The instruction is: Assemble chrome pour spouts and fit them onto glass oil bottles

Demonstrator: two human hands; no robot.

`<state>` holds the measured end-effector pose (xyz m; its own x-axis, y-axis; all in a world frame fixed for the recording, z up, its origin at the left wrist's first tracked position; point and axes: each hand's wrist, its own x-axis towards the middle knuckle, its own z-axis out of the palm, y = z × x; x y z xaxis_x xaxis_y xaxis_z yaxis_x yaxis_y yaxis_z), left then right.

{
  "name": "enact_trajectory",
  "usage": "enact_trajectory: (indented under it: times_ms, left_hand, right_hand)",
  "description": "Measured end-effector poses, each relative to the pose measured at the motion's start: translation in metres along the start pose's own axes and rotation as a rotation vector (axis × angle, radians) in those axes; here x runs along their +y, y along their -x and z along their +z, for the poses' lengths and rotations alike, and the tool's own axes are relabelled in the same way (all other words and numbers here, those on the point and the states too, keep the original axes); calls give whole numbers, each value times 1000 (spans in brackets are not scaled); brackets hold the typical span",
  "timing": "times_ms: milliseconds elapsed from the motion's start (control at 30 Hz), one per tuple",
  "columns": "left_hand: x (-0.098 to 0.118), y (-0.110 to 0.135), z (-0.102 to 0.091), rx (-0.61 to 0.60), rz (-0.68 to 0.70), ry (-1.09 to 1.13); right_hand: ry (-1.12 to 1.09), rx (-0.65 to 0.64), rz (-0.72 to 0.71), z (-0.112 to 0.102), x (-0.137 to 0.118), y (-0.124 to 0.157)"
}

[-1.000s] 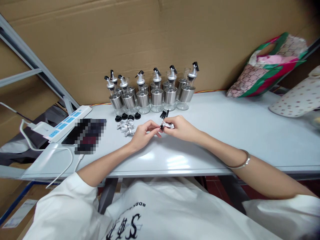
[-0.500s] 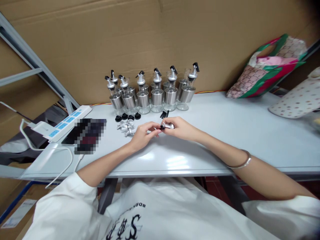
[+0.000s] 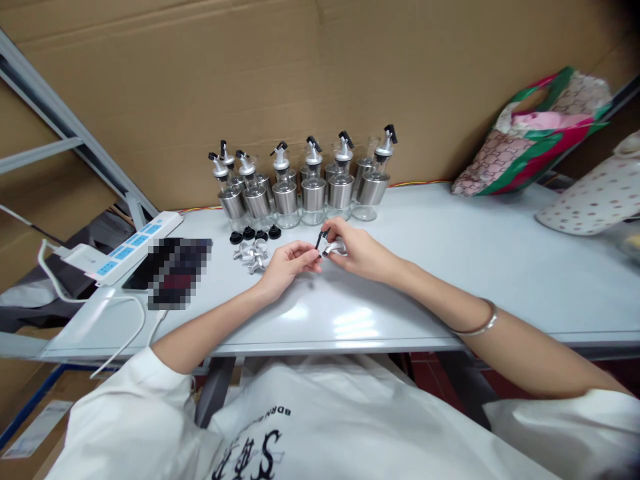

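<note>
My left hand [image 3: 290, 268] has its thumb and fingers pinched at the lower end of a slim black lever piece [image 3: 319, 240]. Close on its right, my right hand [image 3: 361, 252] grips a silver pourer spout [image 3: 336, 247], partly covered by the fingers. The right index finger reaches over another small black part [image 3: 326, 233]; whether it grips that part is unclear. Left of the hands lie loose silver pourer spouts [image 3: 254, 255] and several black stoppers [image 3: 261, 235]. Behind the hands stand glass-and-steel oil bottles [image 3: 313, 197], the front ones topped with silver pourers bearing black levers.
On the left of the grey table [image 3: 450, 287] are a white power strip [image 3: 143, 243] with cables and a blurred-out dark object [image 3: 175, 273]. A patterned bag [image 3: 530, 147] and a white dotted item [image 3: 590, 197] stand at the right. Cardboard [image 3: 320, 73] rises behind.
My right index finger has lifted and reached toward the black lever pieces that lay on the table. One lever piece now stands upright at my left fingertips. The spout stays in my right hand.
</note>
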<state>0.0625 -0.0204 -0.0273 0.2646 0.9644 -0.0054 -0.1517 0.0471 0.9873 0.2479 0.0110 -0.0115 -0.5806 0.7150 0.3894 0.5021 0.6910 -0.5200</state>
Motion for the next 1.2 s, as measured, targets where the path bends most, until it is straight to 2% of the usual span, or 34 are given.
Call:
enact_trajectory:
  times_ms: [100, 300, 700, 967, 1200]
  left_hand:
    - [0, 1, 2, -29, -93, 70]
    - [1, 3, 4, -70, -138, 90]
    - [0, 2, 1, -53, -120, 66]
    - [0, 2, 0, -78, -123, 37]
    - [-1, 2, 1, -93, -104, -3]
  right_hand:
    - [60, -54, -1, -3, -8, 2]
    - [175, -93, -3, -5, -15, 4]
    - [144, -31, -28, -5, -16, 5]
    - [98, -85, -3, -4, -17, 5]
    - [82, -45, -7, -3, -18, 6]
